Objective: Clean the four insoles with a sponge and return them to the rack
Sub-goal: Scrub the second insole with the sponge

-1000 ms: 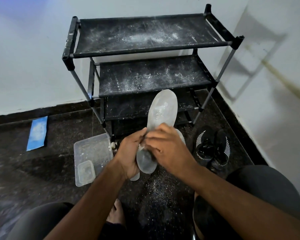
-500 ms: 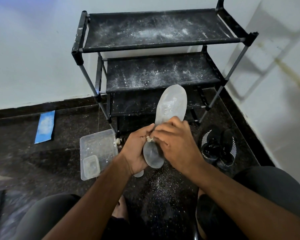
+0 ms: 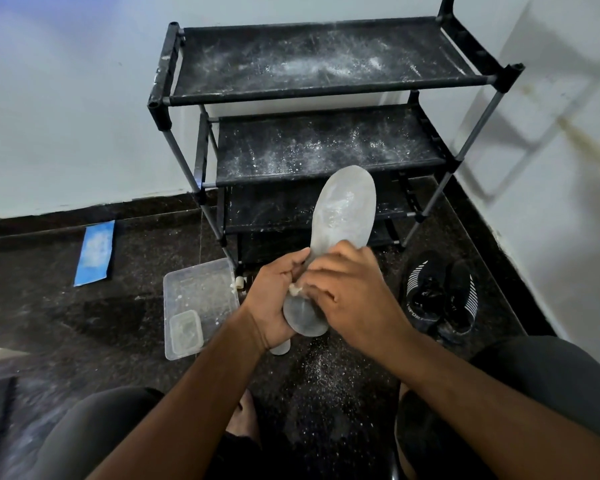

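**A:** Grey and translucent, that long flexible insole (image 3: 343, 216) sits dead centre, toe pointing to 12 o'clock, heel down at 6. Left hand (image 3: 274, 299) is wrapped round its narrow waist from the 9 o'clock side, fingers curled on it, presumably to steady it against the rubbing.

**B:** And the right hand (image 3: 354, 299) comes over from 3 o'clock, fingers curled, pinching a small pale scrap of sponge (image 3: 296, 290) against the insole. Both hands are together, touching at the waist. Only a sliver of sponge shows.

**A:** A second pale sole edge (image 3: 280, 348) peeks out beneath the left wrist; I can't tell if it's held or lying on the floor. I'd judge the cleaning is mid-way at best.

**B:** Now the room. Black 4-tier fabric shoe rack (image 3: 326, 157) at 12 o'clock, tucked into a white corner, its shelves dusted with white powder and holding no insoles I can see.

**A:** Dark speckled stone floor (image 3: 84, 323), powder scattered at 6 o'clock. Clear plastic tub (image 3: 198, 292) at 9, blue flat sheet (image 3: 96, 252) further out, black striped trainers (image 3: 440, 296) at 3.
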